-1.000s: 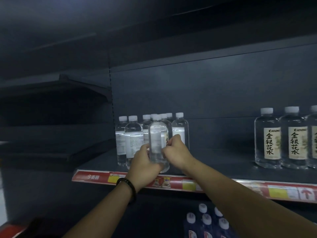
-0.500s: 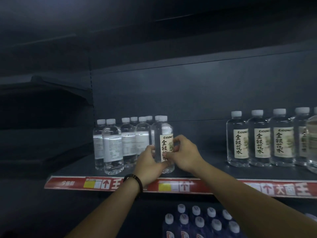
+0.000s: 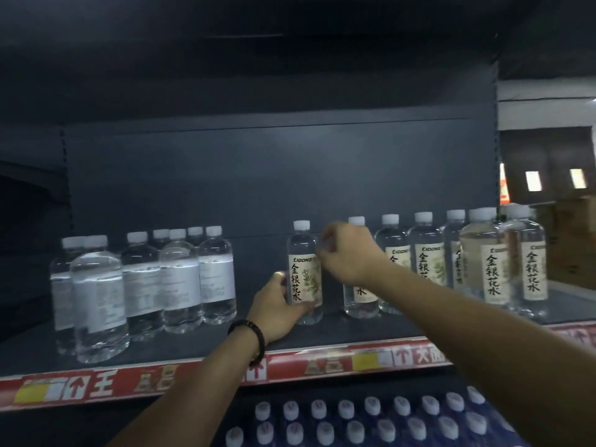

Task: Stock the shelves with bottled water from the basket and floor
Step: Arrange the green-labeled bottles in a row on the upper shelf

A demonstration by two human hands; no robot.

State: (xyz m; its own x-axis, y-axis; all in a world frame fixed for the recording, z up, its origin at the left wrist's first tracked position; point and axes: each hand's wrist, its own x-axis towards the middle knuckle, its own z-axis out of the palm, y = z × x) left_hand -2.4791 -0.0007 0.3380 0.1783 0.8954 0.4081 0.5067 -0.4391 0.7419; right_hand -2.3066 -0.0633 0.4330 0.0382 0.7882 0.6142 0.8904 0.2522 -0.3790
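Bottle: one, upright on shelf, between two groups.
Left hand: fingers wrapped round its lower body.
Right hand: curled at its shoulder, blurred; contact unclear.
Left group: seven caps, labels blurred.
Right group: six, partly behind the right arm.
Lower caps: cut off.

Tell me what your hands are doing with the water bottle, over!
Left hand grips labelled bottle, upright on shelf. Right hand at its shoulder, grip blurred. Gap either side, nothing blocking.
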